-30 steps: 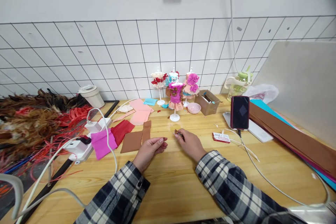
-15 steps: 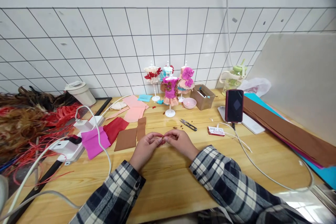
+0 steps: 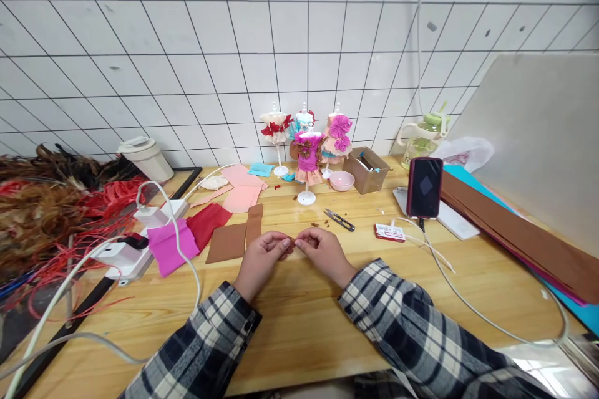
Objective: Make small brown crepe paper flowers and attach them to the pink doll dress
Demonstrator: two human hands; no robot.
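My left hand (image 3: 262, 260) and my right hand (image 3: 326, 254) meet above the wooden table, thumbs and fingertips pinched together. Between them is a tiny piece of brown paper (image 3: 291, 243), mostly covered by the fingers. Just beyond the right hand lie thread snips (image 3: 339, 220) and small brown scraps (image 3: 315, 224). Left of my left hand are a square of brown paper (image 3: 226, 244) and a narrower brown strip (image 3: 254, 223). Straight ahead stands a small dress form (image 3: 307, 162) in a magenta top with a brown bow and a peach skirt.
More dressed forms (image 3: 277, 135) stand by the wall, beside a pink bowl (image 3: 342, 181) and a cardboard box (image 3: 367, 172). A phone (image 3: 424, 187) stands right. Magenta paper (image 3: 172, 247), red paper (image 3: 208, 224) and a power strip (image 3: 131, 265) with cables lie left.
The camera view has shifted slightly, so things sit a little further right. My fingertips have moved a little around the brown piece; both hands stay together.
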